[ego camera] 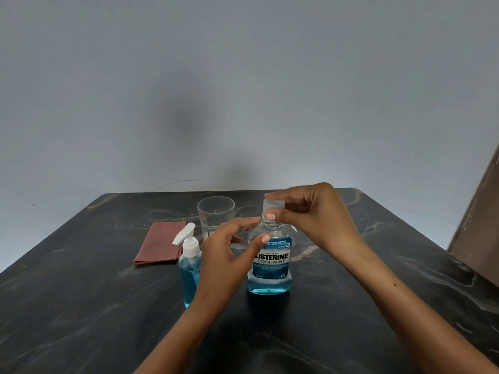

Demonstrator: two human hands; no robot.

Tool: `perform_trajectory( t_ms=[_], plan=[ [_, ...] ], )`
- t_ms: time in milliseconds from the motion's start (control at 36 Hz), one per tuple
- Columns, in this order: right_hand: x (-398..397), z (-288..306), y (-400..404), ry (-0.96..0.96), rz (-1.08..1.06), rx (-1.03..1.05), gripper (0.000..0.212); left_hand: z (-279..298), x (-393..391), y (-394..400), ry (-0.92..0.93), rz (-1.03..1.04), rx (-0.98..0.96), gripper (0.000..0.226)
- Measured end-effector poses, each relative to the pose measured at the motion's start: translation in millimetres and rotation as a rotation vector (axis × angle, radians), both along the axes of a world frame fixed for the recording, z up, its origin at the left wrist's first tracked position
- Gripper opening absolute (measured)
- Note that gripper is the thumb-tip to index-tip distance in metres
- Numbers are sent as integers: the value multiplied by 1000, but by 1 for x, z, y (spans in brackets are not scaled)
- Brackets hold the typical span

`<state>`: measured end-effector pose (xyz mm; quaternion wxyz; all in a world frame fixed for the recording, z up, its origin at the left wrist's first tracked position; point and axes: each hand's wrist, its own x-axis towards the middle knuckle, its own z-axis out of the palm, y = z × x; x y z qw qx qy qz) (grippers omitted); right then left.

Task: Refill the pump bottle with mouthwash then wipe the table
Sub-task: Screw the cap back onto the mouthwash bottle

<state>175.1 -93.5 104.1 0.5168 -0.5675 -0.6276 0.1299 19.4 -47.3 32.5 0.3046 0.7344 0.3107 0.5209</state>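
Note:
A clear mouthwash bottle with a blue label stands upright mid-table, with only a little blue liquid at its bottom. My right hand pinches its clear cap at the top of the neck. My left hand hovers just left of the bottle's shoulder, fingers spread, thumb tip near the label; I cannot tell whether it touches. A pump bottle with a white pump head and blue liquid inside stands upright to the left, partly hidden by my left wrist.
An empty clear glass stands behind the bottles. A folded reddish cloth lies flat at the left. The dark marble-patterned table reaches to a grey wall. A brown panel stands at the right edge.

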Motion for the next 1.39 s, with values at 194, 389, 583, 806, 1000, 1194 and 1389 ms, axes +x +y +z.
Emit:
perform_trajectory(
  t_ms=[194, 389, 583, 806, 1000, 1194, 1389],
  plan=[
    [-5, -10, -4, -3, -42, 56, 29, 1, 2, -1, -31, -19, -2, 40],
    [-2, -13, -12, -168, -93, 106, 37, -1, 17, -4, -35, -10, 45, 27],
    [-4, -2, -18, -331, -153, 279, 20, 1, 53, -14, -58, -69, 84, 17],
    [-14, 2, -19, -425, -180, 323, 17, 0, 81, -28, -118, -93, 39, 5],
    [-21, -4, -15, -442, -158, 352, 15, -14, 30, -30, 32, -38, 50, 35],
    [-35, -28, -2, -419, -92, 332, 12, -23, -62, -42, -55, 195, 272, 16],
    [-48, -59, 22, -368, -76, 209, 13, -33, -105, -9, 93, 304, -5, 81]
  ],
)
